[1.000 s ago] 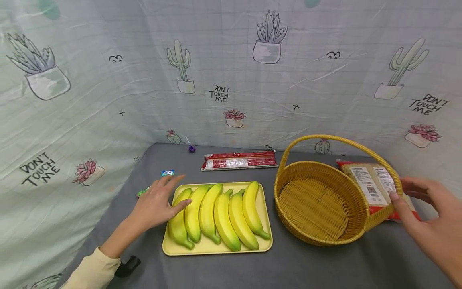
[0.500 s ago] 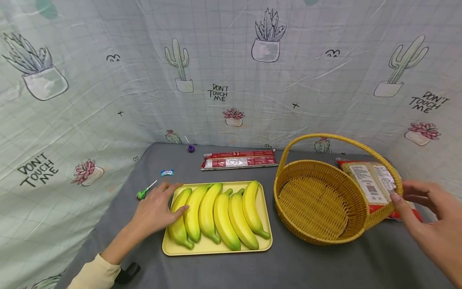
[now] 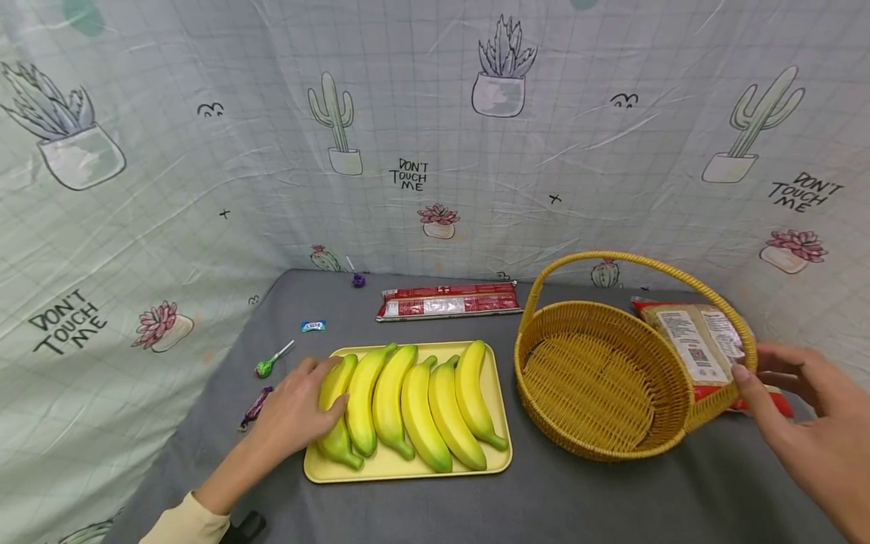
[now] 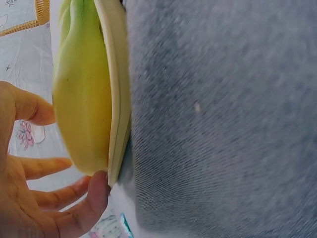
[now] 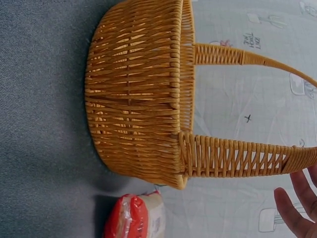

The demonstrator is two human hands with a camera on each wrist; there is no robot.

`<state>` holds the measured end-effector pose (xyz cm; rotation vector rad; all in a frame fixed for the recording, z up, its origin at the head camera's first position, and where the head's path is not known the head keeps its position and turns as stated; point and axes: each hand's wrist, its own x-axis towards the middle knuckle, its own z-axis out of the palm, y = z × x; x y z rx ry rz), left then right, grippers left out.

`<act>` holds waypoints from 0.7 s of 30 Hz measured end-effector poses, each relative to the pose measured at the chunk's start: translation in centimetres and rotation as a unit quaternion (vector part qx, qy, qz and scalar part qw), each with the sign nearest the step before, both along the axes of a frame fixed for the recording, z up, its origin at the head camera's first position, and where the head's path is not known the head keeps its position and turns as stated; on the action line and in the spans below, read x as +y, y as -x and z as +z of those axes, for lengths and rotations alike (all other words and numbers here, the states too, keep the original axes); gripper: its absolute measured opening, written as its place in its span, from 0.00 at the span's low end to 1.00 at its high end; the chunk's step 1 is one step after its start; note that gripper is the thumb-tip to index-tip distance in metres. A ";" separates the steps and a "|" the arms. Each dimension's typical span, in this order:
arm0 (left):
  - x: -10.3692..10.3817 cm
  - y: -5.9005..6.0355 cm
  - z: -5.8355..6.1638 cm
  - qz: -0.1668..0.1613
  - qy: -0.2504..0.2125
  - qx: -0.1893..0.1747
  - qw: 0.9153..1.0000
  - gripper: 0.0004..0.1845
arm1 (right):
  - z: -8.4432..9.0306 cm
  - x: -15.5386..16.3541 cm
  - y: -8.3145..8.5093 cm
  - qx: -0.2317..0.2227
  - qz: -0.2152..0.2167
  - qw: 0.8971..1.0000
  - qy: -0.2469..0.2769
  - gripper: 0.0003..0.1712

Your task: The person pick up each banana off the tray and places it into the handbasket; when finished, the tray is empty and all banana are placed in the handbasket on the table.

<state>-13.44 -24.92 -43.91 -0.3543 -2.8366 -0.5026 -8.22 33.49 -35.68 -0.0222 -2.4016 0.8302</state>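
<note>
Several yellow bananas with green ends lie side by side on a pale yellow tray (image 3: pixel 401 474) in the head view. My left hand (image 3: pixel 299 404) grips the leftmost banana (image 3: pixel 339 447), its thumb on the near side and fingers around the far end. The left wrist view has the thumb and fingertips against this banana (image 4: pixel 81 94), which still lies on the tray. A round wicker basket (image 3: pixel 591 393) stands right of the tray with nothing inside. My right hand (image 3: pixel 819 431) holds the right side of its arched handle (image 3: pixel 639 262) between thumb and fingers.
Behind the tray lies a long red packet (image 3: pixel 448 301). A red-edged bag (image 3: pixel 686 340) is partly hidden behind the basket. To the left are a green lollipop (image 3: pixel 264 368), a blue-wrapped candy (image 3: pixel 313 326) and a purple-wrapped candy (image 3: pixel 255 408). A purple lollipop (image 3: pixel 358 280) lies farther back.
My left hand has lowered from above the tray's left side onto the leftmost banana, uncovering the candies behind it. The right hand stays at the basket handle.
</note>
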 end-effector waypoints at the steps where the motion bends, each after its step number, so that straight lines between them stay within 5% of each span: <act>1: 0.0 -0.1 -0.1 0.001 -0.003 -0.002 1.000 0.29 | 0.0 0.0 0.0 0.004 -0.001 1.000 0.001 0.23; 21: 1.4 -1.9 -1.5 0.034 -0.028 -0.010 0.999 0.36 | -0.5 -0.1 0.0 0.014 -0.002 1.000 0.008 0.22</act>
